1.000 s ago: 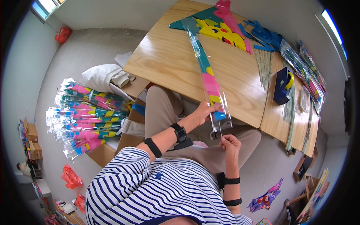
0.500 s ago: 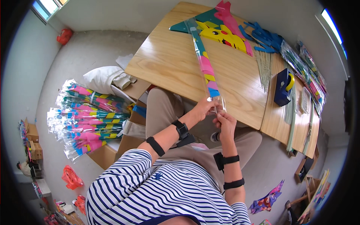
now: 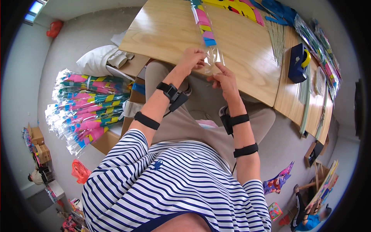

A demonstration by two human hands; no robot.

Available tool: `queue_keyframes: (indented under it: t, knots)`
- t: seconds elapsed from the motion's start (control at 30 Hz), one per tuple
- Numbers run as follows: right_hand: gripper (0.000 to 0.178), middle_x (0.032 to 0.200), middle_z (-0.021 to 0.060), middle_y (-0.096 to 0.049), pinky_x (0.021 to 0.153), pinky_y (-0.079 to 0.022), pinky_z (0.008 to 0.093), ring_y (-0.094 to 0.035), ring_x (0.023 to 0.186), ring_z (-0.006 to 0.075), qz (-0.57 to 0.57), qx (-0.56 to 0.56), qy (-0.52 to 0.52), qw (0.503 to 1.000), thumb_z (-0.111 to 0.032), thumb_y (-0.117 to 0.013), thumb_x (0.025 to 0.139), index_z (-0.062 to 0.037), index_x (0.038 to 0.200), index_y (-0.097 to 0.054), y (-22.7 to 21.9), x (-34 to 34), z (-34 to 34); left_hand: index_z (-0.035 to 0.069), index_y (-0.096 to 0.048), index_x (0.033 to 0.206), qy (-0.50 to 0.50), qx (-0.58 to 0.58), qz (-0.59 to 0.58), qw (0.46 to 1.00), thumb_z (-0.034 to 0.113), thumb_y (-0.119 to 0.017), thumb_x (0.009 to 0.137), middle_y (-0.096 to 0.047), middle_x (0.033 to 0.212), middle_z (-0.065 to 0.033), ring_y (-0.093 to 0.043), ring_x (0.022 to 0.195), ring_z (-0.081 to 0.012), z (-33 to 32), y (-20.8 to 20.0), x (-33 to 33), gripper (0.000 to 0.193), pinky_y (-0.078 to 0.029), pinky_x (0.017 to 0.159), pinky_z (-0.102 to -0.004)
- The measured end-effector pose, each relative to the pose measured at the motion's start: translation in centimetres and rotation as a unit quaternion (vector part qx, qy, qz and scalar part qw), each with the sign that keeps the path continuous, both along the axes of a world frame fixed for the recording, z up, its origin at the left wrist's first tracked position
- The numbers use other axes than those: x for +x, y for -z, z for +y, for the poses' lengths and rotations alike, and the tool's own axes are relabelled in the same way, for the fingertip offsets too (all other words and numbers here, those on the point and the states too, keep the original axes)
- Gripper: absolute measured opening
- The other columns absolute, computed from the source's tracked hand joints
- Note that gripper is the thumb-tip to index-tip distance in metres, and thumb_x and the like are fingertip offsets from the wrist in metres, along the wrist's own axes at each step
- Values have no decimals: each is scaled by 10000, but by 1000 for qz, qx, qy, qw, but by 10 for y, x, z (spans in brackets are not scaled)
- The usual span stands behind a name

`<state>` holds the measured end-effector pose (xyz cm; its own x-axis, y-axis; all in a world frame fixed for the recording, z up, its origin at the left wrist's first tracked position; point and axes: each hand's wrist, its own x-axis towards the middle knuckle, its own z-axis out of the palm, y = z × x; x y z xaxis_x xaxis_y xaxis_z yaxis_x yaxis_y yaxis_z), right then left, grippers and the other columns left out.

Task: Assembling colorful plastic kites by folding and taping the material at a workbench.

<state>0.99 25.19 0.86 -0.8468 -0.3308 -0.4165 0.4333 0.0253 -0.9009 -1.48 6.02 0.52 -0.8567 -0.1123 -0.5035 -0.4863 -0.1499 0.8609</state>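
A long clear plastic sleeve [image 3: 211,54] lies over the table's near edge, its loose end between my hands. Inside it is a rolled, folded bundle [image 3: 202,19] in pink, yellow, green and blue, seemingly printed sheet material. My left hand [image 3: 190,61] pinches the left side of the loose film with curled fingers. On the other side, my right hand [image 3: 225,82] has its index finger stretched along the film's edge, the thumb and other fingers bent near the film's lower tip. The exact grip there is small and partly hidden.
The wooden table [image 3: 166,34] carries a yellow printed piece [image 3: 235,5], thin sticks [image 3: 275,42], a blue tape dispenser [image 3: 297,63] and wrapped bundles [image 3: 322,58]. Left of my legs, many sleeved bundles [image 3: 87,106] lie on a cardboard box [image 3: 107,143]. A white cloth bag [image 3: 94,60] lies behind.
Both hands have moved forward with the sleeve, which slid farther onto the table. My hands are farther apart, and my right index finger has straightened.
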Motion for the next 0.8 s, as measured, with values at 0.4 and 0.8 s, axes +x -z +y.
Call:
queue_keyframes:
  t: [0.4, 0.8]
  knots:
    - [201, 923, 130, -683, 765, -498, 388, -634, 862, 310, 397, 314, 40, 862, -58, -688, 806, -41, 1002, -730, 7, -5, 19, 47, -692, 1043, 148, -445, 401, 787, 5, -630, 809, -665, 1162, -131, -570, 1158, -343, 23, 4, 26, 246, -455, 993, -431]
    - [67, 823, 65, -602, 719, -442, 429, -581, 848, 295, 564, 327, -69, 755, -62, -676, 764, -88, 823, -691, 14, -18, -17, 13, -672, 1064, 191, -433, 411, 779, -28, -601, 827, -678, 1168, -136, -608, 1113, -334, -6, 14, 38, 251, -465, 968, -425]
